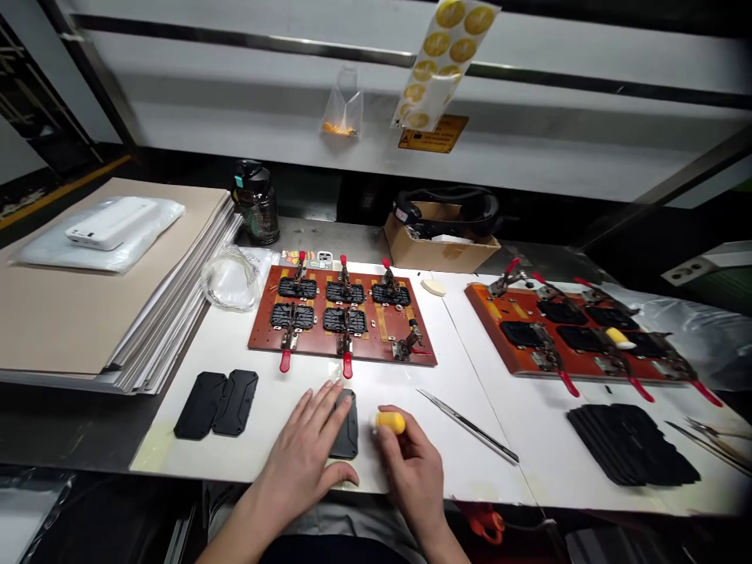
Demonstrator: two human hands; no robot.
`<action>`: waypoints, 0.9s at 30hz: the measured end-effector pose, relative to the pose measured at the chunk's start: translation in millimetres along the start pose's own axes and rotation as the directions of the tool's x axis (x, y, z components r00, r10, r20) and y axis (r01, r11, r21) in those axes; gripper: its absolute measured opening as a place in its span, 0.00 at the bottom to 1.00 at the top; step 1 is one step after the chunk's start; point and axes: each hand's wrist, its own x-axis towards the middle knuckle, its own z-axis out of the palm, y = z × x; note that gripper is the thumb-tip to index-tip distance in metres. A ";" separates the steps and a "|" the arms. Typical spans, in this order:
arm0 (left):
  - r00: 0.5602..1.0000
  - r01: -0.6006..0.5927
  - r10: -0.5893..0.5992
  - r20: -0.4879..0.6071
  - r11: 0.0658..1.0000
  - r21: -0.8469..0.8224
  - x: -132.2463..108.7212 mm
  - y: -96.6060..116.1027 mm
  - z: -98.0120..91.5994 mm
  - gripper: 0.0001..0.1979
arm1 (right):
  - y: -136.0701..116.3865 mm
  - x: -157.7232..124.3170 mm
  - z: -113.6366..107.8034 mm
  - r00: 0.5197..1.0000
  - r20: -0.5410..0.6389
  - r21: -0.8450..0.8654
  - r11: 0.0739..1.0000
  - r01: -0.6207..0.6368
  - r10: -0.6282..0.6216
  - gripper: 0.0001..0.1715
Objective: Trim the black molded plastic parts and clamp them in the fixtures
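Observation:
My left hand (311, 439) lies flat, fingers stretched out, over a black rectangular plate (351, 431) on the white table top, covering much of it. Just right of that plate, my right hand (411, 462) pinches a small yellow cylinder with a white end (391, 423). Ahead of both hands sits a reddish-brown fixture board (376, 348) with red-handled toggle clamps and several black plates in its slots. One slot at its front right holds no plate. Two more black plates (217, 403) lie side by side to my left.
A craft knife (470, 427) lies right of my right hand. Farther right are a second fixture board (499, 352), a stack of black plates (631, 446) and tweezers (708, 446). Cardboard sheets (64, 329) are piled left; a bottle (258, 205) and cardboard box (440, 247) stand behind.

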 end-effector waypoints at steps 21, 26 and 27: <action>0.956 0.274 -0.283 0.080 0.956 0.107 -77.2 -61.8 -46.3 0.42 | -78.8 11.0 87.5 0.703 0.692 -0.207 0.888 0.411 -0.164 0.12; 0.945 0.314 -0.314 0.088 0.949 0.016 -77.3 -64.8 -49.1 0.42 | -78.0 14.3 96.7 0.603 0.779 -0.234 0.811 0.536 -0.174 0.12; 0.944 0.319 -0.318 0.091 0.948 0.002 -77.0 -65.3 -49.4 0.42 | -78.9 15.3 96.5 0.584 0.794 -0.231 0.807 0.544 -0.166 0.10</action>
